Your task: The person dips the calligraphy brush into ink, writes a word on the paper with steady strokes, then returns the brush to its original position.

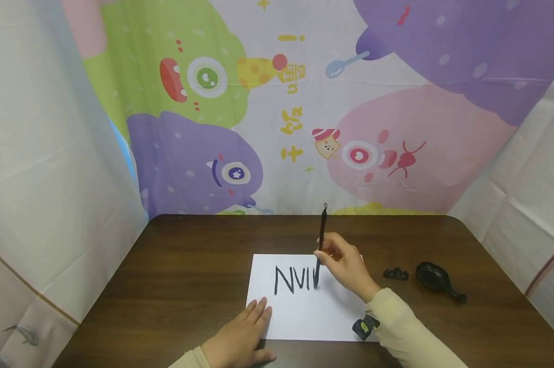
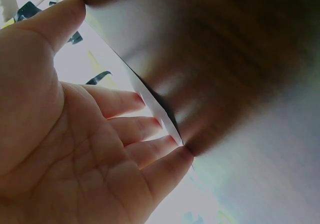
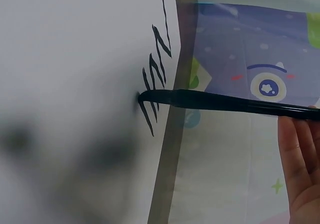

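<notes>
My right hand (image 1: 347, 263) pinches a black writing brush (image 1: 323, 230) upright, its tip touching a white sheet of paper (image 1: 309, 317). Black strokes (image 1: 286, 280) resembling "NVI" run across the sheet's upper part, with another stroke under the brush tip. In the right wrist view, the bent bristles of the brush (image 3: 200, 99) press on the paper beside the inked lines. The left hand (image 1: 240, 332) lies with straight fingers on the paper's lower left edge, its thumb over the table. Seen from the left wrist, that palm (image 2: 75, 149) holds nothing.
Right of the paper, a small black peaked brush rest (image 1: 396, 274) and a black dish with a handle (image 1: 433, 277) stand on the dark wooden table (image 1: 180, 271). A curtain with cartoon monsters (image 1: 198, 163) hangs behind; pale fabric (image 1: 51, 128) is at the sides.
</notes>
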Motion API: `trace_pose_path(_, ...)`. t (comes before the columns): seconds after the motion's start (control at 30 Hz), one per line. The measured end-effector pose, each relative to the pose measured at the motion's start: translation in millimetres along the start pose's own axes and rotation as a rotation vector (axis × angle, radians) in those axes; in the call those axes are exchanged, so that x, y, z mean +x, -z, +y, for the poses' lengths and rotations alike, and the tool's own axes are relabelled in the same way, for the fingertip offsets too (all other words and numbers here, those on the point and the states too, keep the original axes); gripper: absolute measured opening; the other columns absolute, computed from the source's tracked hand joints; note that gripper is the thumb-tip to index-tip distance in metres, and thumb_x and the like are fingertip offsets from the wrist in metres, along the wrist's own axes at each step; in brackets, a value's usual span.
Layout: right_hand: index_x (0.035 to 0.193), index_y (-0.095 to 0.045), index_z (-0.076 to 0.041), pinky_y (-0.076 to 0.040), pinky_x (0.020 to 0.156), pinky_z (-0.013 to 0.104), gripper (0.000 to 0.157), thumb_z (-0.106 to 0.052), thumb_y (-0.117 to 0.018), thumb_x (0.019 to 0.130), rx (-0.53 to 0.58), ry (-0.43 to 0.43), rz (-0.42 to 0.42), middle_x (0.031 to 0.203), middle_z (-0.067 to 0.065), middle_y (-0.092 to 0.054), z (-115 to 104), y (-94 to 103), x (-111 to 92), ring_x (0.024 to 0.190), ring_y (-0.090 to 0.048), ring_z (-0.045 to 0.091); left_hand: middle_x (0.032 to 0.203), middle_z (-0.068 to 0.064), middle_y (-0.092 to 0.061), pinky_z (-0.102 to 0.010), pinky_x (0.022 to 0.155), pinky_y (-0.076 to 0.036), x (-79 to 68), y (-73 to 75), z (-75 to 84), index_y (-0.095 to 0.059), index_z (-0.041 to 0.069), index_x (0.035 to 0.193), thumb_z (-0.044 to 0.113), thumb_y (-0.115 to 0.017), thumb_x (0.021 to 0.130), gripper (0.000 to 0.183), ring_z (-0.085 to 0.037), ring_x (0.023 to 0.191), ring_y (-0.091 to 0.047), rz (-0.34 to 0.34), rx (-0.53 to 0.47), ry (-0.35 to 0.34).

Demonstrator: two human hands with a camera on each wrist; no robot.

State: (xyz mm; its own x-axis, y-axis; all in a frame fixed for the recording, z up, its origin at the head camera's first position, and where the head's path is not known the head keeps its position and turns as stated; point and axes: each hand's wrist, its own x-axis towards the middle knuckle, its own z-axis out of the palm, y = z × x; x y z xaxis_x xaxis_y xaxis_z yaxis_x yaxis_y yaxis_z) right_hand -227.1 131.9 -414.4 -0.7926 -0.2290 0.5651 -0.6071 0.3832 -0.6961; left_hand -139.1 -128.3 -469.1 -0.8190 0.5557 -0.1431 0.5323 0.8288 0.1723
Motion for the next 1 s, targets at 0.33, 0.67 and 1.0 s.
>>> trace_pose_path(0.33, 0.105, -0.06, 0.0, -0.056, 0.059, 0.023, 0.023, 0.006, -0.069, 0.085, 0.043, -0.007, -0.026, 0.076, 0.017, -0.066, 1, 0.1, -1, 0.065, -0.067, 0.032, 0.156, -0.02, -0.035, -0.05, 0.113, -0.037, -0.6, 0.8, -0.2, -0.041, 0.0, 0.146, 0.057, -0.067, 0.083, 0.089, -0.041, 0.142, -0.036, -0.001, -0.007, 0.001)
trace_pose_path(0.67, 0.103, -0.059, 0.0, -0.056, 0.058, 0.024, 0.023, 0.007, -0.07, 0.084, 0.048, 0.015, -0.016, 0.075, 0.016, -0.065, 5, 1.1, 2, 0.064, -0.068, 0.032, 0.156, -0.021, -0.035, -0.05, 0.114, -0.037, -0.6, 2.8, -0.1, -0.041, 0.0, 0.147, 0.057, -0.066, 0.084, 0.089, -0.041, 0.142, -0.037, -0.009, -0.01, 0.003)
trace_pose_path(1.0, 0.104, -0.058, 0.007, -0.059, 0.06, 0.028, 0.024, 0.012, -0.068, 0.083, 0.131, 0.051, 0.061, 0.077, 0.021, -0.066, 4, 7.2, 10, 0.067, -0.066, 0.036, 0.155, -0.021, -0.036, -0.049, 0.114, -0.038, -1.3, 0.6, -0.1, -0.042, 0.0, 0.146, 0.058, -0.066, 0.083, 0.089, -0.041, 0.141, -0.038, 0.015, 0.012, -0.007)
